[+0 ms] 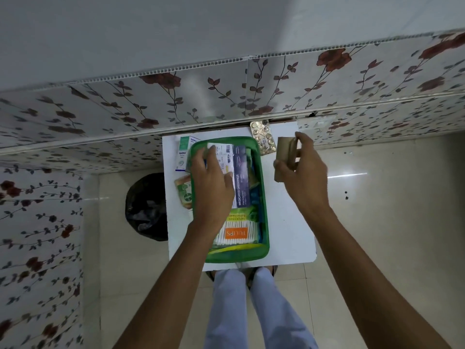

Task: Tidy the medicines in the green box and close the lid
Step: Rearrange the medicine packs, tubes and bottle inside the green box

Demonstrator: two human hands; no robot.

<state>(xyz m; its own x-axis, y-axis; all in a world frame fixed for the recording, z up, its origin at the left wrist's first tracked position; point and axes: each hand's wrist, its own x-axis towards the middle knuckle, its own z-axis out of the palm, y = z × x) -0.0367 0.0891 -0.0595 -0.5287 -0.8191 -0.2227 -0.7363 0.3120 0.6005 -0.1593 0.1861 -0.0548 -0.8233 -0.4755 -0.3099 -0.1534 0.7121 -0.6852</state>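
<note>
The green box (261, 187) stands open on a small white table (289, 222). Inside lie a white carton (222, 153), a purple "medicated dressings" carton (242, 177) and a pack of cotton buds (236, 234). My left hand (214, 182) reaches into the box's left side and rests on the white carton. To the right of the box, my right hand (302, 167) holds a brown roll (285, 157) above the table. No lid is visible.
Outside the box lie a gold blister strip (263, 137) at the back, a white-and-green carton (183, 153) and a soap packet (185, 192) on the left. A black bin bag (146, 207) sits on the floor, left of the table. A floral wall runs behind.
</note>
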